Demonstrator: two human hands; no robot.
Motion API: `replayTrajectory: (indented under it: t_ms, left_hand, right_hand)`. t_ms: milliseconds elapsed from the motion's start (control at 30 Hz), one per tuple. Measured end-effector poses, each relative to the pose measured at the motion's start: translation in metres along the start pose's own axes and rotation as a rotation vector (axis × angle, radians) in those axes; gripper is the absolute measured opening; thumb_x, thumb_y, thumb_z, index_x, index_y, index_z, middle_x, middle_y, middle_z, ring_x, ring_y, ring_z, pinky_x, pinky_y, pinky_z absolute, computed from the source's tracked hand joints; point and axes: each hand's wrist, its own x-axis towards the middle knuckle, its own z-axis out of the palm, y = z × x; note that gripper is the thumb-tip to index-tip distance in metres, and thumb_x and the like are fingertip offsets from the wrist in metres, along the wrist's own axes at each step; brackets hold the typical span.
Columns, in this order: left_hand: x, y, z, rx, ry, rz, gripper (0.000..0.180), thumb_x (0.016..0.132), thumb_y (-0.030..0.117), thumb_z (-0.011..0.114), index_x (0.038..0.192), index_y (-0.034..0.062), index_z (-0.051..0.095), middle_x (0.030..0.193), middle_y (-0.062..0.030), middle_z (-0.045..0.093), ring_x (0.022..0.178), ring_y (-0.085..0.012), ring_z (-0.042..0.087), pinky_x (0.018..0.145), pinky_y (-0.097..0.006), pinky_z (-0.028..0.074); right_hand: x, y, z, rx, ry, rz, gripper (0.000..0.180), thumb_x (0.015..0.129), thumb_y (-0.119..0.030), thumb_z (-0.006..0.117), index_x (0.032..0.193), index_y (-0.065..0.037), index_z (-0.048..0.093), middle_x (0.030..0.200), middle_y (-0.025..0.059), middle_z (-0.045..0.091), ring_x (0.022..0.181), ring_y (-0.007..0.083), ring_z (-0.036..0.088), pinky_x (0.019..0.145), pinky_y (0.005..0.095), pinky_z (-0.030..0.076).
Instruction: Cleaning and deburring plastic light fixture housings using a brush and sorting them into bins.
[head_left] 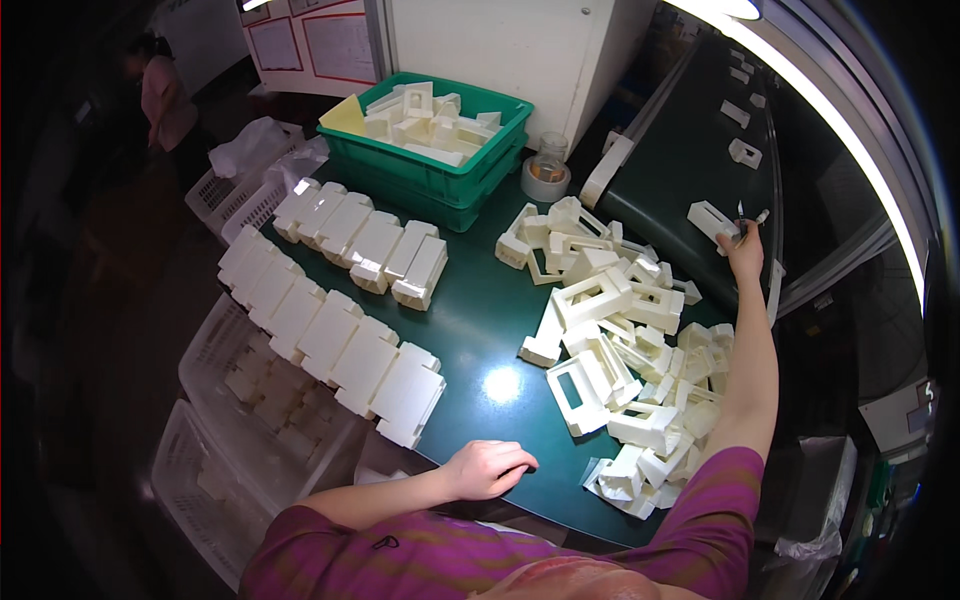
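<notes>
My right hand [744, 256] reaches far out over the dark green conveyor belt. Its fingers are closed on the near end of a white plastic housing [711, 220], and a slim, pointed tool like a small knife [740, 209] sticks up from the same grip. Loosely curled, with nothing visible in it, my left hand [489, 470] rests at the near edge of the green table [470, 360]. Between my arms, towards the right, lies a jumbled heap of white plastic housings [596, 296]. Two neat rows of similar housings [330, 335] stand to the left.
A green crate [430, 180] full of white parts stands at the back, beside a tape roll [545, 180] with a clear cup on it. More parts lie along the conveyor belt [690, 130]. White baskets [190, 480] sit below the table's left edge. Another person [165, 95] is at far left.
</notes>
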Motion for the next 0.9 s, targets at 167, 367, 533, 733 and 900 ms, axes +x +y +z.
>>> replayTrajectory:
  t_ms: [167,367,533,733,900]
  left_hand:
    - [-0.002,0.005,-0.005,-0.057,0.079,-0.075,0.036,0.075,0.009,0.063,0.11,0.0066,0.055,0.101,-0.0118,0.056,0.082,-0.023,0.059,0.069,-0.031,0.047]
    - [0.024,0.069,-0.042,0.462,0.185,0.069,0.086,0.062,0.031,0.074,0.131,0.0017,0.033,0.13,-0.0163,0.039,0.121,-0.0341,0.036,0.106,-0.051,0.013]
    - [-0.009,0.058,-0.008,-0.861,-0.358,-0.439,0.062,0.079,0.014,0.06,0.131,0.007,0.028,0.12,-0.0129,0.048,0.114,-0.0251,0.048,0.093,-0.04,0.04]
    - [-0.073,0.04,0.032,-1.873,-0.519,-0.972,0.058,0.084,0.019,0.057,0.132,0.0044,0.029,0.135,-0.0154,0.036,0.126,-0.0271,0.037,0.099,-0.043,0.037]
    - [-0.074,0.043,0.041,-1.932,-0.489,-1.048,0.054,0.094,0.036,0.036,0.136,0.0046,0.023,0.139,-0.0169,0.03,0.128,-0.0305,0.031,0.1,-0.048,0.035]
  right_hand:
    - [-0.12,-0.085,-0.076,0.485,-0.167,-0.238,0.052,0.067,-0.017,0.073,0.112,-0.004,0.05,0.102,0.0044,0.056,0.09,0.0114,0.05,0.078,0.0261,0.042]
    - [-0.304,-0.148,-0.141,0.504,-0.651,-0.577,0.049,0.067,-0.01,0.073,0.11,-0.005,0.05,0.104,0.0114,0.054,0.092,0.0258,0.053,0.077,0.0303,0.044]
    - [-0.383,-0.123,-0.154,0.64,-0.396,-0.306,0.034,0.077,-0.005,0.064,0.107,-0.005,0.05,0.097,0.0112,0.055,0.082,0.0217,0.052,0.072,0.0287,0.043]
    - [-0.504,-0.08,-0.18,0.973,-0.404,0.116,0.022,0.092,-0.018,0.048,0.099,0.002,0.052,0.08,0.0113,0.058,0.064,0.0132,0.053,0.061,0.0235,0.044]
    - [-0.551,-0.068,-0.182,0.887,-0.578,0.235,0.025,0.091,-0.017,0.048,0.107,0.002,0.051,0.079,0.0099,0.059,0.065,0.013,0.057,0.059,0.0237,0.045]
